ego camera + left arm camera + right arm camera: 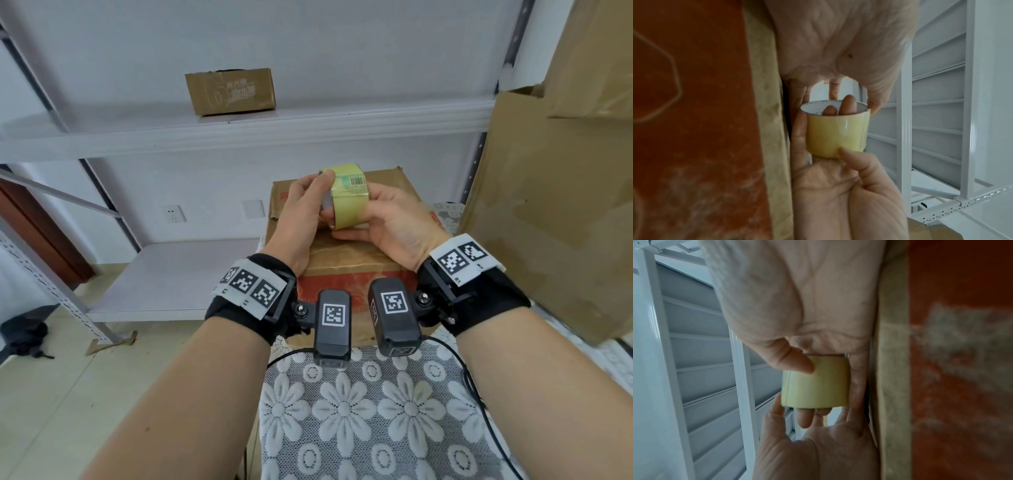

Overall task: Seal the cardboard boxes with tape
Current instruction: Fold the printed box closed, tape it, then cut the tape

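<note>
A yellow tape roll (pixel 349 198) (pixel 836 134) (pixel 816 382) with a barcode label is held just above a brown cardboard box (pixel 346 260) (pixel 694 113) (pixel 962 369) with red print. My right hand (pixel 373 219) (pixel 813 386) grips the roll, thumb on its outer face and fingers through the core. My left hand (pixel 318 198) (pixel 836 97) pinches the roll's left end, thumb on the top edge and fingers at the rim. The box's top flaps lie closed under the hands; the hands hide part of the seam.
The box stands on a lace-covered surface (pixel 370 411). White metal shelving (pixel 239 126) stands behind it, with a small cardboard box (pixel 230 91) on the upper shelf. Large cardboard sheets (pixel 555 205) lean at the right. A black cable (pixel 476 383) runs by my right forearm.
</note>
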`<state>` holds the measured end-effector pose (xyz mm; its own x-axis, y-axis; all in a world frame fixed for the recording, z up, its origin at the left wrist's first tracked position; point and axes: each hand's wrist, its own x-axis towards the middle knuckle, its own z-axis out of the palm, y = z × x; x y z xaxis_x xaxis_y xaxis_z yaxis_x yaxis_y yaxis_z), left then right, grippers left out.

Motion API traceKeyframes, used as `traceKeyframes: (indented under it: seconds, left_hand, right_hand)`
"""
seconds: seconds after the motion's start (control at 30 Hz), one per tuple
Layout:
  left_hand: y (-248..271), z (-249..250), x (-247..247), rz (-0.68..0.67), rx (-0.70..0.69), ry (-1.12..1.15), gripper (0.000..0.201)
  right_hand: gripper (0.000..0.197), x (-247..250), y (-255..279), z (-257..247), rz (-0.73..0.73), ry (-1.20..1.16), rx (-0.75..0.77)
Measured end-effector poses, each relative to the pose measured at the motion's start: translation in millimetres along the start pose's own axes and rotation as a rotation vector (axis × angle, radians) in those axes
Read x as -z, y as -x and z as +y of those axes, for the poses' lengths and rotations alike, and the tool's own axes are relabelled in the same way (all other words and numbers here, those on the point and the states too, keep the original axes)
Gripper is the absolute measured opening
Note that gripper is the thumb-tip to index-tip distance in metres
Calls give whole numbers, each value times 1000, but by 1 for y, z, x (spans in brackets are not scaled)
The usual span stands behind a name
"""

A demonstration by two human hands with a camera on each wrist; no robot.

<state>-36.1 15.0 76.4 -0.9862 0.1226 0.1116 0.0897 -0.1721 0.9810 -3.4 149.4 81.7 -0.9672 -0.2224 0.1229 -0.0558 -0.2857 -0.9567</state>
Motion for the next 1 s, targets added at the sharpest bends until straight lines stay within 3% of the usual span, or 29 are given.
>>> traceKeyframes:
  seconds: [0.17,0.37,0.47,0.6,0.77,0.87,1.0]
  left_hand:
    - [1,0,0,-16,4,6,60]
    - [0,-2,4,-87,53,-49,96]
    - [0,-3,3,-67,60,-83,91]
    - [1,-3,1,-37,64,-95,81]
    - [0,-1,1,-46,54,-99,96]
    - [-1,-1,1,-37,56,-102,95]
    - [-4,-3,3,-79,90,-103,109]
  right_hand:
    - [48,3,-3,3,10,-2,-4]
    - [38,3,-3,3,56,-69,28]
    - [29,1,-1,0,52,-106,31]
    - [41,0,-1,3,43,-31,18]
    - [51,0,-1,4,16,14,21]
    - [49,-1,-1,4,18,37,36]
    - [37,1,-2,5,43,20,51]
